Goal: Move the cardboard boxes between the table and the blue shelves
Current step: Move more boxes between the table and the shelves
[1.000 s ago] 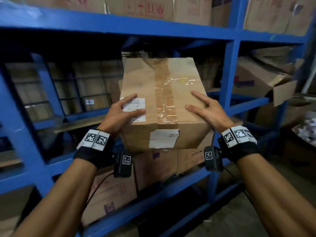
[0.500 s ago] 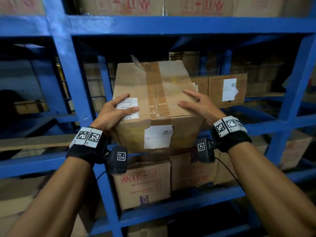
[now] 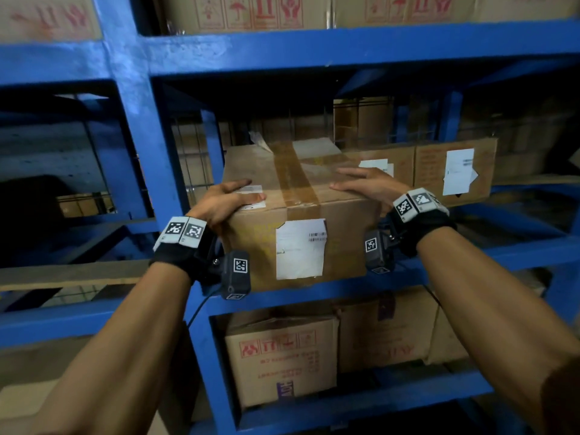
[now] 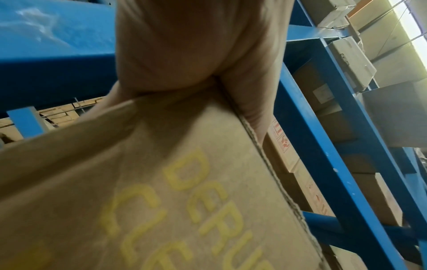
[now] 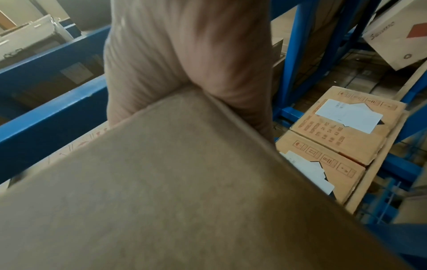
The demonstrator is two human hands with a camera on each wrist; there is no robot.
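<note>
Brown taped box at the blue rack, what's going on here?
A person holds a brown taped cardboard box at the middle bay of the blue metal storage rack. The left hand grips its near left top corner; the right hand lays straight fingers along its top right edge. The box is partly inside, beside two smaller labelled cardboard boxes; whether it rests on the shelf is unclear.

Black wrist straps (image 3: 179, 257), white coded tags (image 3: 185, 230), black cameras (image 3: 237, 274)
</note>
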